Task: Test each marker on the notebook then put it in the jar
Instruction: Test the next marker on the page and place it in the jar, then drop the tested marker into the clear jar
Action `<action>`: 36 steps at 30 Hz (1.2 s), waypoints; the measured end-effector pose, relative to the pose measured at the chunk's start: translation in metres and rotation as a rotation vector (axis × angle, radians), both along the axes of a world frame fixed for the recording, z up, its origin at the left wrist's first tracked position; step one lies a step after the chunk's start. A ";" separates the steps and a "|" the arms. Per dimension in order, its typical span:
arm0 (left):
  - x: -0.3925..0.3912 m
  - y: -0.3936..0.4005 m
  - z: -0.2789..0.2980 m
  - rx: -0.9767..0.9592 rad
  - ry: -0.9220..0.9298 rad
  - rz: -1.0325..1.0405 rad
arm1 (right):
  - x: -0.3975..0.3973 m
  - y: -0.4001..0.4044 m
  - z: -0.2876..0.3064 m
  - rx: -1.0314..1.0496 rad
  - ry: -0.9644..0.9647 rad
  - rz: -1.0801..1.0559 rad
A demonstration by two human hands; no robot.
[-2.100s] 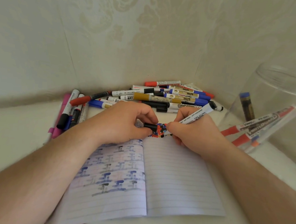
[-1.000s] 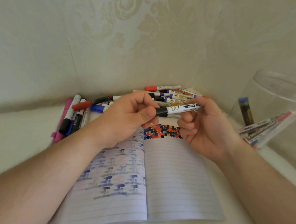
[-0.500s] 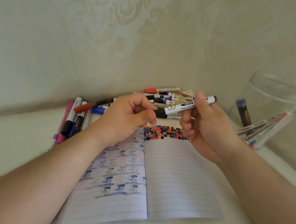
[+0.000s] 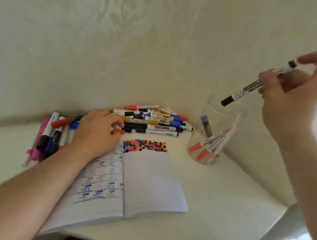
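The counter (image 4: pixel 222 208) carries everything, and the notebook (image 4: pixel 146 180) lies open well below and to the left of the right grip (image 4: pixel 294 103), its top edge filled with colour dots. Directly under that grip stands the jar (image 4: pixel 218 131), clear-walled, with several markers leaning inside against its right wall. The pile (image 4: pixel 154 119) of untested markers lies along the wall, well left of the right grip and just beyond the left grip (image 4: pixel 98 132). The right grip is closed round the black marker (image 4: pixel 244 88), holding it by the upper barrel, capped end pointing down and left, just above the jar mouth. The step in hand looks to be the drop. To do it well, the marker should tip closer to upright and its cap clear the rim before the fingers let go, so it slides down beside the others rather than knocking the light jar. The left grip rests on the pile with fingers curled at a red marker (image 4: pixel 118 130); whether it actually pinches it I cannot tell.
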State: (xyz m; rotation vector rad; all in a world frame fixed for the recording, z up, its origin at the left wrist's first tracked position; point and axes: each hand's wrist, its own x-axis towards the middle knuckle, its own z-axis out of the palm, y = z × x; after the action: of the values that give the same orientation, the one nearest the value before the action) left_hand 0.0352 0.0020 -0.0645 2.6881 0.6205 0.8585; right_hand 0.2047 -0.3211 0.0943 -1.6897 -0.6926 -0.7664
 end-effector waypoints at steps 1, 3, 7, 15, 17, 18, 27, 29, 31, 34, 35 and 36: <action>0.000 -0.003 0.001 0.001 0.018 0.021 | 0.001 -0.002 -0.006 -0.083 0.011 -0.025; 0.000 -0.006 0.003 -0.009 0.055 0.035 | 0.000 0.000 -0.019 -0.244 0.061 -0.056; 0.001 -0.008 0.001 0.025 0.108 0.043 | 0.007 0.004 -0.034 -0.468 0.071 -0.101; -0.003 -0.013 0.004 -0.018 0.122 0.044 | 0.003 0.003 -0.037 -0.750 -0.067 -0.208; -0.003 -0.013 0.003 -0.021 0.104 0.016 | 0.005 0.002 -0.040 -0.791 -0.090 -0.240; -0.002 -0.012 0.002 -0.018 0.092 -0.005 | 0.006 0.002 -0.042 -0.796 -0.103 -0.239; 0.006 -0.008 -0.008 0.070 -0.034 -0.286 | -0.041 0.041 -0.062 -0.398 -0.416 0.121; 0.007 -0.013 -0.007 0.209 -0.082 -0.328 | -0.053 0.063 -0.076 -0.458 -0.228 0.277; 0.005 -0.022 -0.003 0.278 -0.154 -0.348 | -0.058 0.084 -0.092 -0.539 0.098 0.408; -0.001 -0.041 0.009 0.266 -0.356 -0.372 | -0.056 0.113 -0.111 -0.718 0.330 0.573; -0.004 -0.047 0.013 0.249 -0.435 -0.388 | -0.056 0.121 -0.114 -0.729 0.343 0.634; -0.006 -0.051 0.017 0.218 -0.495 -0.411 | -0.057 0.129 -0.117 -0.703 0.362 0.709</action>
State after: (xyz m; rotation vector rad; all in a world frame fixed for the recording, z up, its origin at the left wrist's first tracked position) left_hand 0.0290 -0.0487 -0.0477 2.4824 -0.1365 1.4506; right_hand 0.1482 -0.1924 -0.0226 -1.9175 -1.2872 0.3235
